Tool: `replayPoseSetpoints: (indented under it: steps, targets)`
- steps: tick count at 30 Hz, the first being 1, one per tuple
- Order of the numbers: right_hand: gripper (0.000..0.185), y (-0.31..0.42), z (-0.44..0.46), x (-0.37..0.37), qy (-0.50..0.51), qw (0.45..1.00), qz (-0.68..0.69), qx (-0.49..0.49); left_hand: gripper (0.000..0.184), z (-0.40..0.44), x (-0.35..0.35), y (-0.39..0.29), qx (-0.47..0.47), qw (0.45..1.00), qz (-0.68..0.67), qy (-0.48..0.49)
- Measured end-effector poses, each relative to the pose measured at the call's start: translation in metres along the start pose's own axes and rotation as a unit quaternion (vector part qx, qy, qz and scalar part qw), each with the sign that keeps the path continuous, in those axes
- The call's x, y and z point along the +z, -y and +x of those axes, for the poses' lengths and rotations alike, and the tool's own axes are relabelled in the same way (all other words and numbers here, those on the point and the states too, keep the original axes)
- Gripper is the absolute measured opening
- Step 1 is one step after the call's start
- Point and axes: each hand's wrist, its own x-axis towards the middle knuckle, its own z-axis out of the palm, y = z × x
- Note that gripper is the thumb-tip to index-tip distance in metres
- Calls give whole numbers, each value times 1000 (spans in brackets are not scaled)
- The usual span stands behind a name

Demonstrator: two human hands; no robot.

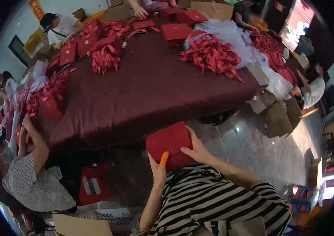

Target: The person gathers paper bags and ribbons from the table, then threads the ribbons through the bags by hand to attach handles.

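The red box (pixel 169 141) sits gripped between the left hand (pixel 158 168) and right hand (pixel 197 148), over the striped shirt and below the table's (pixel 135 90) near edge, with bare floor (pixel 230 145) showing to the right.

On the near left, a person in a pale mesh top (pixel 37 183) sits at the desk (pixel 135 86); another in a black cap (pixel 58 31) is at its far left. A yellow crate (pixel 34 42) and an orange banner (pixel 37 10) are at the far left. Clear plastic (pixel 224 35) lies on the desk's far right. Right of the desk, an open carton (pixel 273 118) stands on the shiny floor (pixel 230 143), with a red-and-blue bag (pixel 304 200) at the near right.
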Motion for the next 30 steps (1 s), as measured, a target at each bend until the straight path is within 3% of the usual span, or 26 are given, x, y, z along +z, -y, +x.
replayPoseSetpoints:
  steps: [3, 6, 8, 9, 11, 12, 13, 17, 19, 21, 23, 25, 26, 28, 30]
  targets:
    - [86, -55, 4, 2, 22, 998, 49, 21, 75, 12, 1, 26, -64, 998, -14, 7]
    - [87, -89, 12, 3, -13, 998, -59, -28, 81, 32, 1, 34, -77, 994, -21, 75]
    - [87, -100, 4, 8, -15, 986, -162, 38, 87, 36, -2, 44, -16, 989, 133, 63]
    - [83, -109, -3, 9, 12, 996, -67, 57, 87, 36, -3, 48, -18, 988, 132, 77]
    - [81, -108, -11, 11, -5, 994, -95, 61, 95, 32, 0, 56, 128, 931, 337, 54]
    - [79, -104, -16, 12, -7, 991, -122, 61, 93, 19, 9, 32, 74, 943, 320, 53]
    - [77, -96, -20, 10, -15, 950, -309, 44, 93, 19, 7, 28, 73, 943, 319, 69]
    - [77, -124, -32, 13, -38, 945, -324, 25, 80, 33, -1, 14, 129, 924, 344, 104]
    - [79, -117, -33, 8, -28, 945, -325, 42, 71, 45, 2, 6, 288, 782, 527, 167]
    - [76, -92, -33, -3, 15, 966, -241, 96, 65, 54, 3, 15, 307, 770, 529, 185]
    - [56, -61, -27, -43, -89, 961, -259, 36, 60, 65, -4, 35, 235, 761, 514, 320]
    - [32, -4, -12, -102, -240, 939, -242, 43, 58, 63, -2, 34, 242, 774, 489, 320]
    - [23, 15, 0, -127, -346, 884, -313, 25, 58, 62, -2, 37, 242, 774, 491, 318]
    - [23, 25, 22, -188, -405, 828, -381, -73, 58, 60, 0, 38, 243, 778, 490, 310]
    - [28, 36, 44, -217, -411, 767, -492, 14, 58, 60, 2, 34, 237, 772, 502, 309]
